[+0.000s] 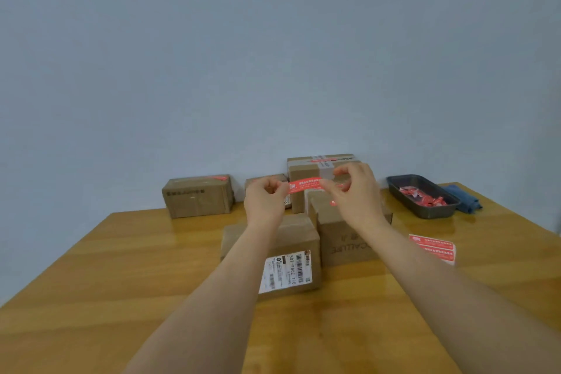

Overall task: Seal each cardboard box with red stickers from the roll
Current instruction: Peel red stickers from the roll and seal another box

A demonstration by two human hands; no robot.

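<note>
Nearest lay a labelled box (285, 255) on the table (121, 267), the sticker roll (432, 247) to its right. Above the boxes a red sticker (305, 186) was stretched — pinched at its ends by the left hand (265, 196) and right hand (355, 191). Thin, limp and tacky, it was judged best handled by the tips. Farther off, a sealed box (197, 196) stood.

Wooden table (121, 276) with boxes (198, 196), tray (422, 196), sticker roll (432, 247)
</note>
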